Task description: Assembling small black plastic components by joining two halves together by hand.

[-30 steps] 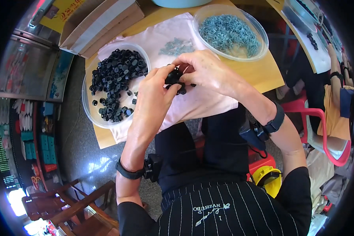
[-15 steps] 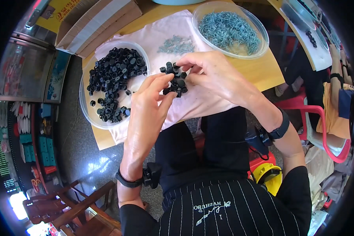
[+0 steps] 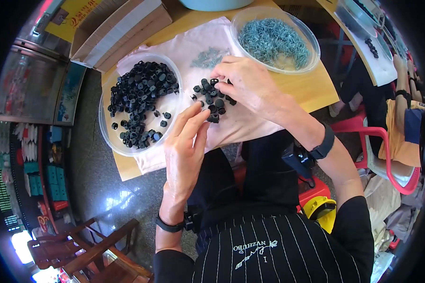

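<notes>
A loose pile of small black plastic caps (image 3: 213, 98) lies on the pale pink cloth (image 3: 231, 123). My right hand (image 3: 250, 82) reaches over the pile's far right side, its thumb and index finger closed about a black cap (image 3: 214, 82). At the near left edge of the pile is my left hand (image 3: 186, 134), fingers stretched and thumb a little apart, with nothing seen in its grasp. Left of the pile, a round clear tub (image 3: 178, 104) holds many more black caps. Beyond my hands, some small silvery screws (image 3: 208, 57) are scattered on the cloth.
A clear tub (image 3: 315, 56) full of screws stands at the far right of the wooden table (image 3: 311, 89). A cardboard box (image 3: 120, 35) and a pale blue basin (image 3: 217, 4) sit at the back. Pink chair (image 3: 387, 141) and another person's arm (image 3: 400, 78) are on the right.
The caps that were bunched between both hands are now spread wider on the cloth. My left hand has drawn back slightly toward me and right; my right hand has shifted a little left and away.
</notes>
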### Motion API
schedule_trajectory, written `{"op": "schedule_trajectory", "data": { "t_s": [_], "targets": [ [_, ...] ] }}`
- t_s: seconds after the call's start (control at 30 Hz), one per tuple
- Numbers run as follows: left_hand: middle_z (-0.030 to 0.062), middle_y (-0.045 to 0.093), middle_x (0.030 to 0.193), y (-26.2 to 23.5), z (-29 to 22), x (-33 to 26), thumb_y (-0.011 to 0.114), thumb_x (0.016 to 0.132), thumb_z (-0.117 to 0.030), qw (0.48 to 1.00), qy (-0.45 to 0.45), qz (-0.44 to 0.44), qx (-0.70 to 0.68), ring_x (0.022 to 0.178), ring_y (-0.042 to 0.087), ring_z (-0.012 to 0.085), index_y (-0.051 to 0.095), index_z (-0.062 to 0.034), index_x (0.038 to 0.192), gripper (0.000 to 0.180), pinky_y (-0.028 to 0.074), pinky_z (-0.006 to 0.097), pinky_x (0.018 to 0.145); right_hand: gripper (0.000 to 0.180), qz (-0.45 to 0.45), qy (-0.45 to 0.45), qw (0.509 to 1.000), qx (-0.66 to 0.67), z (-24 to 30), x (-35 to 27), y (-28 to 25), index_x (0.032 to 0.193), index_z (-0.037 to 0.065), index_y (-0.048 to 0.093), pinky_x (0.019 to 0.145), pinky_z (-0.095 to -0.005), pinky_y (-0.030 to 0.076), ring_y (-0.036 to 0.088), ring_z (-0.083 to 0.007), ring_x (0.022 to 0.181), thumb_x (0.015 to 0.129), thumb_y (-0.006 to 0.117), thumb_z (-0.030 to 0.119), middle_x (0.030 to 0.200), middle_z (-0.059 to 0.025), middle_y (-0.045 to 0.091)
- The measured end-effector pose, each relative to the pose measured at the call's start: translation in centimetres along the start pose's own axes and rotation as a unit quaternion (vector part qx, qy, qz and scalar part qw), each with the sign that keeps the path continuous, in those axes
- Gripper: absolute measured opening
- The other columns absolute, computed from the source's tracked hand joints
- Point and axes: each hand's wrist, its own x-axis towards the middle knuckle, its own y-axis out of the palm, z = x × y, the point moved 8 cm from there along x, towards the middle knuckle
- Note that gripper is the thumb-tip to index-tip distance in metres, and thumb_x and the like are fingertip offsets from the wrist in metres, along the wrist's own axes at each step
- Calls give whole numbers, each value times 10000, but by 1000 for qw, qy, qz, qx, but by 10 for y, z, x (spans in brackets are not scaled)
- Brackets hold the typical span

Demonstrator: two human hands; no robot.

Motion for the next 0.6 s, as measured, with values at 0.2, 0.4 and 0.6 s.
{"op": "schedule_trajectory", "data": {
  "t_s": [0.2, 0.4, 0.6],
  "targets": [
    [143, 642, 1152, -6, -1, -22, 635, 871, 25, 1000, -21, -20, -12, 982, 644, 233, 675, -5, 1074, 209, 530, 309, 806, 109, 4, 4, 1000, -6, -4, -1, 5, 872, 49, 667, 789, -390, 505, 636, -293, 890, 795, 662, 126, 890, -103, 636],
    [113, 654, 1111, -20, -3, -41, 646, 877, 1, 995, -73, -39, -55, 905, 642, 162, 686, -15, 1074, 201, 533, 255, 741, 117, -47, -1, 995, 92, 15, -26, -19, 887, 39, 655, 742, -367, 511, 646, -274, 808, 786, 665, 98, 839, -94, 637],
    [95, 667, 1015, -16, -2, -42, 656, 873, -17, 994, -64, -53, -67, 815, 625, 134, 692, -19, 1051, 181, 506, 240, 696, 113, -92, -34, 995, -10, 28, -72, -27, 842, 80, 615, 708, -345, 514, 623, -231, 858, 754, 684, 67, 839, -49, 610]
  ]
}}
